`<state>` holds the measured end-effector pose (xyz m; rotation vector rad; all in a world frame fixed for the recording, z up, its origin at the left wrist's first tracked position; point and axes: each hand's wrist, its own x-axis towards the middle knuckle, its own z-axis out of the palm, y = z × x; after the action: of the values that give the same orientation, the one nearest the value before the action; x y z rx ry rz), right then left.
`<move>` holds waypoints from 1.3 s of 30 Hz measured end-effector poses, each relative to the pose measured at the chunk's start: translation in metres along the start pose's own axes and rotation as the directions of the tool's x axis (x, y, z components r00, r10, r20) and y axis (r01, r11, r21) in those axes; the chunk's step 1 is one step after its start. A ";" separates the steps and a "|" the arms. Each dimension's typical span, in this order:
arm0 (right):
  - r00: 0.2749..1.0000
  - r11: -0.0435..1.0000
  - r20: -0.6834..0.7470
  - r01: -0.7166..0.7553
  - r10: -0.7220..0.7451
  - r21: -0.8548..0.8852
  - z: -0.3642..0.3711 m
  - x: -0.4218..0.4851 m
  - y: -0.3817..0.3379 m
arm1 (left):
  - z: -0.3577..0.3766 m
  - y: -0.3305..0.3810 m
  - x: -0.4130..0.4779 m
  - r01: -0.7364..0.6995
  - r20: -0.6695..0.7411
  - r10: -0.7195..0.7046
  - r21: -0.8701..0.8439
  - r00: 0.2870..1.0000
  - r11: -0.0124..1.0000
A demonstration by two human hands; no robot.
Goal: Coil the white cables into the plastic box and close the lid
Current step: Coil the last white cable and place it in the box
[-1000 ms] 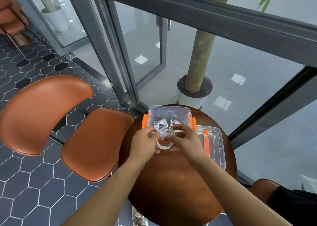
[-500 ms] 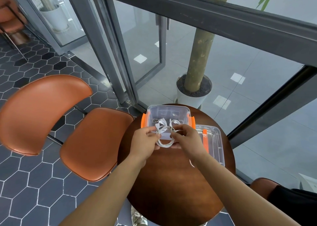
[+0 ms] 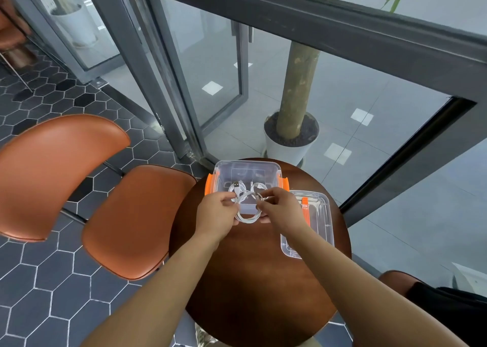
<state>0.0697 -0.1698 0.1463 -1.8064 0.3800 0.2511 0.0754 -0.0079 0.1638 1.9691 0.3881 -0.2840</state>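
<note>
A clear plastic box (image 3: 246, 167) with orange side latches stands open at the far edge of the small round wooden table (image 3: 261, 280). Both hands hold a coiled white cable (image 3: 246, 216) over the box's near rim. My left hand (image 3: 217, 216) pinches the coil's left side. My right hand (image 3: 280, 209) pinches its right side. More white cable with a USB plug (image 3: 237, 186) lies inside the box. The clear lid (image 3: 315, 215), with an orange strip, lies flat on the table to the right of the box.
An orange padded chair (image 3: 137, 220) stands close to the table's left. Glass doors with dark frames and a potted tree (image 3: 291, 135) are behind the table. A second orange seat (image 3: 395, 280) and a dark bag (image 3: 453, 317) sit at the lower right.
Both hands have shifted the coil slightly toward the box, and the fingers have regripped it. Box and lid have not moved.
</note>
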 end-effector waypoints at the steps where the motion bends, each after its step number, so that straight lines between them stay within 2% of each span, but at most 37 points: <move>1: 1.000 1.000 0.005 -0.005 0.005 0.002 -0.002 0.002 0.001 | 0.003 0.001 0.001 0.007 -0.010 -0.007 0.003 1.000 1.000; 9: 0.998 0.999 0.036 -0.042 0.043 -0.032 -0.011 0.037 -0.002 | 0.018 0.013 0.033 0.054 -0.021 -0.054 0.025 0.998 0.998; 12: 0.999 0.992 -0.022 -0.042 0.040 -0.116 -0.007 0.063 -0.008 | 0.020 0.016 0.064 0.035 -0.011 -0.035 0.050 0.999 0.998; 18: 0.985 0.939 -0.109 -0.158 0.130 -0.305 0.013 0.123 -0.011 | 0.034 -0.001 0.135 0.166 0.117 -0.169 0.031 0.979 0.986; 23: 0.985 0.783 -0.145 -0.164 0.095 -0.600 0.029 0.158 -0.001 | 0.052 -0.019 0.183 0.338 0.299 -0.328 0.019 0.896 0.941; 27: 0.994 0.639 -0.080 -0.113 0.080 -0.761 0.041 0.180 0.005 | 0.065 -0.035 0.207 0.410 0.327 -0.405 0.056 0.854 0.910; 31: 0.992 0.628 -0.074 -0.122 0.102 -0.769 0.054 0.196 0.016 | 0.078 -0.049 0.222 0.463 0.320 -0.461 0.075 0.828 0.883; 34: 0.986 0.647 -0.127 -0.167 0.108 -0.744 0.060 0.197 0.031 | 0.089 -0.056 0.224 0.457 0.305 -0.471 0.122 0.828 0.881; 39: 0.953 0.676 -0.226 -0.302 0.201 -0.672 0.064 0.197 0.045 | 0.103 -0.061 0.215 0.389 0.331 -0.444 0.220 0.833 0.895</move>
<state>0.2358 -0.1429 0.0178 -2.5403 0.7044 0.5264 0.2463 -0.0474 -0.0091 1.8960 0.5586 -0.9811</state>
